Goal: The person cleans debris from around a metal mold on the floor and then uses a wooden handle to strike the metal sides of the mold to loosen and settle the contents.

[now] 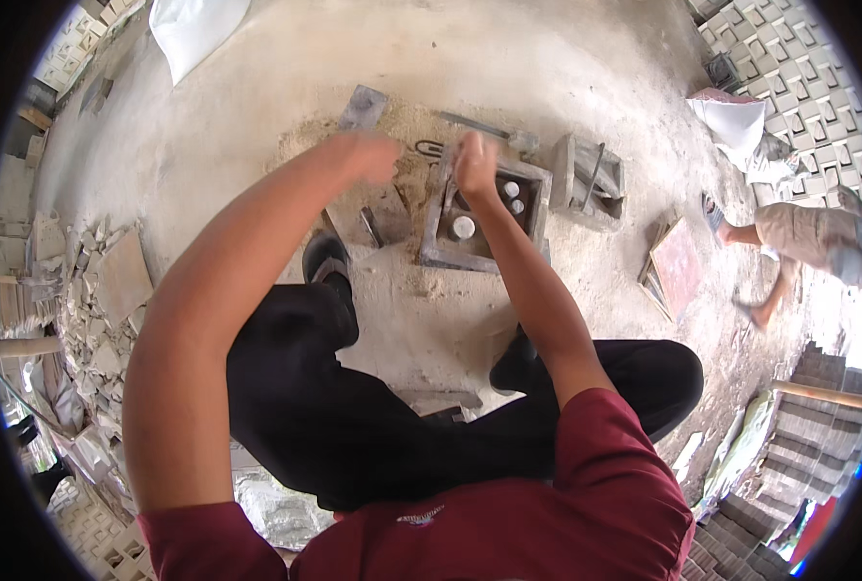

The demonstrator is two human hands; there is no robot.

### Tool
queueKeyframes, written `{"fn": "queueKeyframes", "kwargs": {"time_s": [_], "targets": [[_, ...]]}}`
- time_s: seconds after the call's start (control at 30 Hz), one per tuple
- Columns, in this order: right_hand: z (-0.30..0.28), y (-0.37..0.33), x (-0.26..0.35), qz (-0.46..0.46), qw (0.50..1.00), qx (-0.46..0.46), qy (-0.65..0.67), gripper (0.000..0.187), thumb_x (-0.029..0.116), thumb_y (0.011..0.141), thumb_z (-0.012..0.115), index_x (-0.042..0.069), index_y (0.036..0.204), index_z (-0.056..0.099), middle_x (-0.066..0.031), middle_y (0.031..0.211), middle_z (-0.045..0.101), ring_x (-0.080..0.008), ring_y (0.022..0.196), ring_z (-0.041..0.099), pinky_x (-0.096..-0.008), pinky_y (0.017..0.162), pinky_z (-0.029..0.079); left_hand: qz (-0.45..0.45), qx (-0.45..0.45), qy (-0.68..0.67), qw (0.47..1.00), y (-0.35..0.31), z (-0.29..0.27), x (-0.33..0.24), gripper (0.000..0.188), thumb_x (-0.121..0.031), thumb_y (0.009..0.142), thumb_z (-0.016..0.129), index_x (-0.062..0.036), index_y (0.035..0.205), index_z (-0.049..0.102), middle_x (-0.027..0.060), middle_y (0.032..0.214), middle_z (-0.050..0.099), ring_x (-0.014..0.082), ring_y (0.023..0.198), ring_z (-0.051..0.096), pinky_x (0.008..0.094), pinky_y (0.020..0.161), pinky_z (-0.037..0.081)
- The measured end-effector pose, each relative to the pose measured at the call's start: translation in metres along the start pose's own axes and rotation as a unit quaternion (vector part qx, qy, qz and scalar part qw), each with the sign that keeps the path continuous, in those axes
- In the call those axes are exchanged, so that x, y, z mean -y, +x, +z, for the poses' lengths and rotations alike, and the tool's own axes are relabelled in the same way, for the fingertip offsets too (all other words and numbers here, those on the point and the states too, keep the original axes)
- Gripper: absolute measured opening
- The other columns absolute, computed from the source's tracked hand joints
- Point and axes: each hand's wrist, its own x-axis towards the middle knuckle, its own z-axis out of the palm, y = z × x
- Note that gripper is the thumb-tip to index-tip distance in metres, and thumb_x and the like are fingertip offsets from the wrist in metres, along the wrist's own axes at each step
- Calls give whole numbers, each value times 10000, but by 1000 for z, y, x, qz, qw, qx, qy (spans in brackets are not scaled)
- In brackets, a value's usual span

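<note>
The grey square box, with pale round pieces inside, lies on the dusty floor. At its far edge is the right hand, and the left hand is to its left; both are blurred, so I cannot tell whether they grip something.

Place: rough workshop, masonry or casting by the look
Floor: bare, dusty, gritty around the centre
Pale blocks: stacked in rows, upper right of the frame
Rubble: heaped at left
Square box: grey, round pegs inside, at centre
Small crate: bar laid across, right of centre
White sack: upper left
</note>
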Motion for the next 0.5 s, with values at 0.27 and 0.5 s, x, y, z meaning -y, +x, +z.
{"fn": "queueKeyframes", "kwargs": {"time_s": [0.27, 0.5], "targets": [[-22, -29, -2, -151, 980, 93, -96, 361, 184, 873, 385, -1, 565, 423, -31, 498, 411, -114, 478, 379, -339, 452, 303, 37, -47, -43, 997, -2, -7, -24, 419, -101, 748, 581, -18, 1157, 614, 197, 1069, 657, 335, 976, 638, 412, 803, 518], [-36, -34, 7, -4, 992, 123, -21, 390, 183, 894, 353, 19, 540, 365, -6, 477, 376, -121, 453, 333, -327, 436, 262, 57, 42, 26, 997, 3, -15, -39, 395, -144, 809, 577, -43, 1190, 560, 206, 1048, 646, 337, 944, 636, 434, 791, 501]]}}
